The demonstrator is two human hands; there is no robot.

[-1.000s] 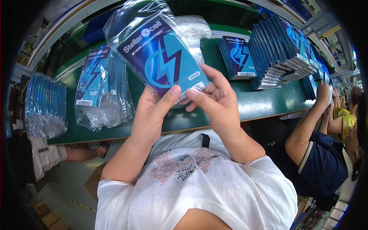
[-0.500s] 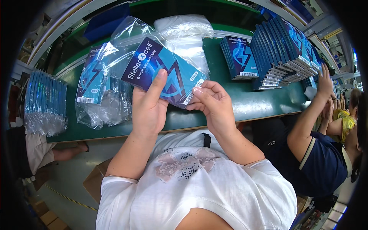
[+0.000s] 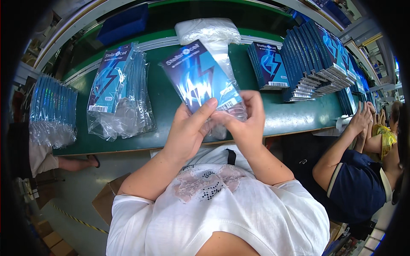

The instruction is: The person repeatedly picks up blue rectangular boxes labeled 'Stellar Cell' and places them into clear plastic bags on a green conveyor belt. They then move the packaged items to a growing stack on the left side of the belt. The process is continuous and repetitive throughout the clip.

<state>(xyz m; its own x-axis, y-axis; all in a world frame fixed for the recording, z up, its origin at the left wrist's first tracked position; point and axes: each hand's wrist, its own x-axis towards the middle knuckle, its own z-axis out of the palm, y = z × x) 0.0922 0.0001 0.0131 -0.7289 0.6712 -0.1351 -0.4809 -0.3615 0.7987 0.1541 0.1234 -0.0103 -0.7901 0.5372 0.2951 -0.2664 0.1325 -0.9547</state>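
Note:
A flat blue-and-purple box (image 3: 198, 79) in a clear plastic bag is raised over the table, tilted, with its top edge pointing up and left. My left hand (image 3: 185, 132) grips its lower edge, thumb across the front. At the lower right corner, the fingers of my right hand (image 3: 247, 121) pinch the crumpled loose end of the bag (image 3: 237, 111); they are slightly blurred. To the left stands a row of similar bagged boxes (image 3: 113, 83). Behind the held box lies a pile of clear plastic bags (image 3: 207, 30).
Another row of bagged boxes (image 3: 53, 104) stands at the table's left end. Unbagged boxes (image 3: 268, 64) and a longer row (image 3: 305, 59) stand at right on the green table (image 3: 282, 119). A blue bin (image 3: 121, 26) sits at the back. A co-worker (image 3: 358, 175) works close at right.
The bag, which stretched out past the box's upper left, now lies close around it. The held box has moved right and turned more upright. My right hand has gathered the bag's loose end.

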